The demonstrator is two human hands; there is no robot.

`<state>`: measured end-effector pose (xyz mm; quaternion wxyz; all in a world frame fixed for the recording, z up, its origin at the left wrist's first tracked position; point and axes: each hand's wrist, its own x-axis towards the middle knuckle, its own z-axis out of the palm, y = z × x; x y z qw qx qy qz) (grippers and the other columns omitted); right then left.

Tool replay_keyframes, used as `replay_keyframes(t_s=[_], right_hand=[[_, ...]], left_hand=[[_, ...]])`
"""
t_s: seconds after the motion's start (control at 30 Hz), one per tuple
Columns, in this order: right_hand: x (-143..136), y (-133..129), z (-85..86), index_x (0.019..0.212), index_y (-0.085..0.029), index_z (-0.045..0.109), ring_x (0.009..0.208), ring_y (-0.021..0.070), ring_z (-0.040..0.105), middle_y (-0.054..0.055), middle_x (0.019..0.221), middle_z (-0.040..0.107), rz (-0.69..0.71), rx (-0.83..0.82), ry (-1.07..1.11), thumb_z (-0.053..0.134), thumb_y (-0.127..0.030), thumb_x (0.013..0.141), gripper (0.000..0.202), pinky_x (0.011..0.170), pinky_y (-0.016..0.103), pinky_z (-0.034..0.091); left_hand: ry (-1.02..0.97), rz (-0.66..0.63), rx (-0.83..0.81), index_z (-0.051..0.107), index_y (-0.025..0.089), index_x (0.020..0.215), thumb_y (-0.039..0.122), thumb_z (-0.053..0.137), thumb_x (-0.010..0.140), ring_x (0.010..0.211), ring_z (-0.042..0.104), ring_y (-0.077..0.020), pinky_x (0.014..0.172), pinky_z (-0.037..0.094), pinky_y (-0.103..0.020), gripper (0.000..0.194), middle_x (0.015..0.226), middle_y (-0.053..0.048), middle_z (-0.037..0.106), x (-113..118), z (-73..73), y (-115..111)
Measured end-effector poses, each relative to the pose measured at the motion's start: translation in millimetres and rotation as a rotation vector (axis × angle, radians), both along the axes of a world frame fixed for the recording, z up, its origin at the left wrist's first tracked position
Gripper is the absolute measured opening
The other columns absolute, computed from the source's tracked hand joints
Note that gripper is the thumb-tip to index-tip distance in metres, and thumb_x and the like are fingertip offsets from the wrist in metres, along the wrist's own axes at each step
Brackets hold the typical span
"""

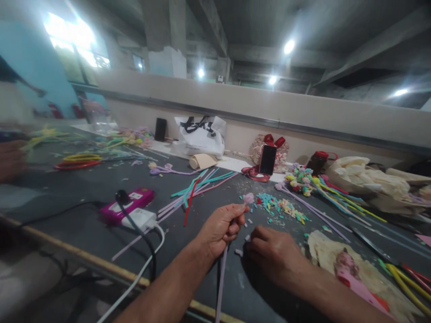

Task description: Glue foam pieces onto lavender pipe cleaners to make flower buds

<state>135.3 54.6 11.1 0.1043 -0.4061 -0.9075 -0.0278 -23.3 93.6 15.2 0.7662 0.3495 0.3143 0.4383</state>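
Note:
My left hand [220,226] is closed around a pale purple stem [220,280] that runs down toward me; a small pink flower head [248,198] sits at its top, just above my fingertips. My right hand [274,253] rests curled on the dark table [84,188] beside it, fingertips over small loose pieces [239,252]; whether it holds one is hidden. A heap of small teal, pink and yellow bits [281,206] lies just beyond both hands.
Loose coloured sticks [198,186] lie left of centre. A magenta power strip [126,206] with a white plug and cables sits left. A phone [268,159] stands at the back, near finished stems [323,197], bags [202,137] and a cloth [340,260].

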Motion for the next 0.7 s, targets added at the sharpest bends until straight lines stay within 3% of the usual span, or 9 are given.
replay_keyframes(t_s=[0.27,0.53,0.7], right_hand=[[42,2,9.1,0.098,-0.018,0.054,0.073,0.0154,0.059,0.005,0.080,0.063,-0.161,-0.093,0.229,0.033,-0.013,0.081,0.027,0.064,0.025,0.043],[50,8,8.9,0.079,-0.021,0.062,0.066,0.0134,0.060,0.001,0.071,0.065,-0.187,-0.135,0.269,0.042,-0.016,0.078,0.020,0.060,0.021,0.043],[53,5,14.8,0.083,-0.019,0.061,0.069,0.0135,0.060,0.002,0.076,0.066,-0.257,-0.108,0.282,0.038,-0.014,0.077,0.024,0.062,0.021,0.044]], left_hand=[[0.033,0.000,0.005,0.058,0.014,0.073,0.027,0.057,0.066,0.029,0.024,0.0014,0.029,0.008,-0.012,0.015,0.049,0.006,0.047,2,0.6,0],[0.065,-0.008,0.013,0.058,0.014,0.073,0.028,0.058,0.066,0.029,0.023,0.0014,0.029,0.008,-0.012,0.015,0.049,0.007,0.047,3,-0.7,0],[0.065,-0.019,0.013,0.058,0.014,0.074,0.028,0.057,0.066,0.030,0.025,0.0013,0.029,0.008,-0.012,0.016,0.050,0.006,0.048,2,-1.0,0]])
